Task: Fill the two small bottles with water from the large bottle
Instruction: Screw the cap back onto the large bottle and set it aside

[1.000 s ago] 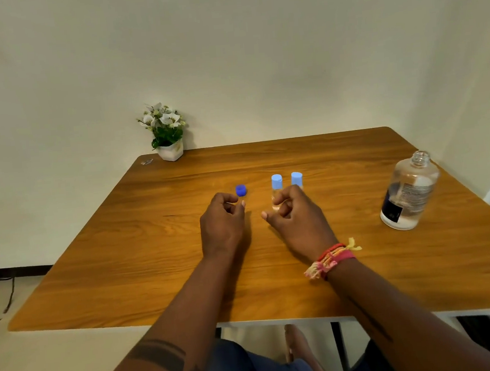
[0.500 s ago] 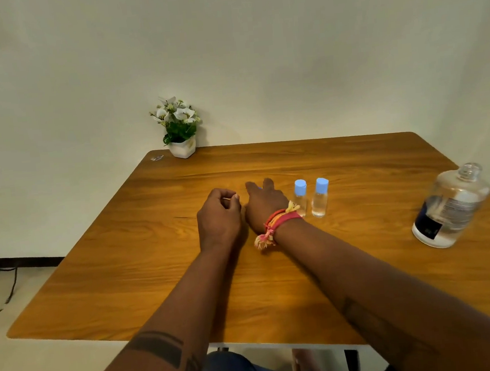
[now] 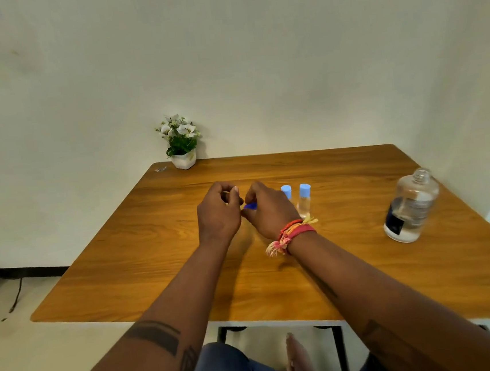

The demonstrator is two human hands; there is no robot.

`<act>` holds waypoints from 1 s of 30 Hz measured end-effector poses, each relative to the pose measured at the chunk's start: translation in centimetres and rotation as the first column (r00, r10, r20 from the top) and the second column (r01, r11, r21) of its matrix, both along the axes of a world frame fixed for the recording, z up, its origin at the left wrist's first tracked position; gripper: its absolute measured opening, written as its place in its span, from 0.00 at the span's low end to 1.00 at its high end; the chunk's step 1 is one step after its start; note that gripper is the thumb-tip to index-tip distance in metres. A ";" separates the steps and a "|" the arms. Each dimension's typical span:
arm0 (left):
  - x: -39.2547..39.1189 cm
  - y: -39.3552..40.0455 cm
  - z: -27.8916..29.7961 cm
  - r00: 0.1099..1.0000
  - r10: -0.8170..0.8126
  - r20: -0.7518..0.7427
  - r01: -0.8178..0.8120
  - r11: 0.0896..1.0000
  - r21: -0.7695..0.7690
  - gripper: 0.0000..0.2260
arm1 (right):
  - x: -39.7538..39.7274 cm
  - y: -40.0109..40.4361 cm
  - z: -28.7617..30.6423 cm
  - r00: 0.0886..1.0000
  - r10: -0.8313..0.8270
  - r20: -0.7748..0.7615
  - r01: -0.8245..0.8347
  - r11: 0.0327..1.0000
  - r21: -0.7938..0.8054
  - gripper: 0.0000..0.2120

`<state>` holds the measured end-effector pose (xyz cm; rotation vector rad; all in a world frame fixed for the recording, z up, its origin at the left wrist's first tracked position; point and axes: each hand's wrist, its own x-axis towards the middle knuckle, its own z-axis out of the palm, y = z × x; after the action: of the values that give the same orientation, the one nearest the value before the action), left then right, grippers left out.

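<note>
Both forearms reach forward over the wooden bench (image 3: 154, 254), knuckles up. The left hand (image 3: 218, 213) is curled loosely, thumb against fingertips, holding nothing visible. The right hand (image 3: 267, 210), a red and pink thread band on its wrist, pinches the dark blue cap (image 3: 251, 206) in the gap between the hands. Just right of it the two small clear bottles with light blue caps (image 3: 296, 198) stand upright, necks up. Far right stands the large clear uncapped bottle (image 3: 410, 206), also upright
</note>
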<state>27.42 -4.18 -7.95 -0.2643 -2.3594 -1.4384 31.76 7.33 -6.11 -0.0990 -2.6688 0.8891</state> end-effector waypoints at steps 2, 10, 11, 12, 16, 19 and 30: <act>1.6 1.2 1.5 0.999 -0.025 -0.047 0.025 1.000 -0.003 0.06 | 2.1 1.3 1.7 0.997 0.000 -0.076 -0.004 0.999 -0.048 0.09; 7.4 10.4 5.7 0.960 -0.243 -0.136 0.243 0.970 -0.019 0.05 | 11.0 11.2 6.0 0.956 -0.167 -0.243 0.165 0.986 -0.028 0.14; 8.1 11.8 5.9 0.948 -0.284 -0.142 0.283 0.959 -0.023 0.05 | 12.2 12.6 6.4 0.941 -0.194 -0.279 0.189 0.981 -0.045 0.14; 8.9 13.3 6.2 0.936 -0.321 -0.144 0.321 0.947 -0.021 0.05 | 13.3 13.9 6.8 0.923 -0.222 -0.313 0.212 0.975 -0.067 0.14; 11.2 18.5 6.9 0.890 -0.445 -0.100 0.447 0.895 -0.008 0.08 | 15.8 19.0 7.9 0.875 -0.355 -0.329 0.305 0.932 -0.195 0.15; 12.1 21.4 6.7 0.864 -0.502 -0.028 0.500 0.863 -0.071 0.17 | 16.1 22.3 7.2 0.893 -0.375 -0.246 0.320 0.917 -0.239 0.16; 10.3 25.6 2.8 0.713 -0.659 0.242 0.680 0.733 -0.005 0.33 | 14.0 24.6 4.4 0.953 -0.272 -0.137 0.221 0.928 -0.300 0.12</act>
<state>37.69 21.40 -5.19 -1.1553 -2.6569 -1.7241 45.73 31.88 -1.71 -0.3960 -2.2881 1.1286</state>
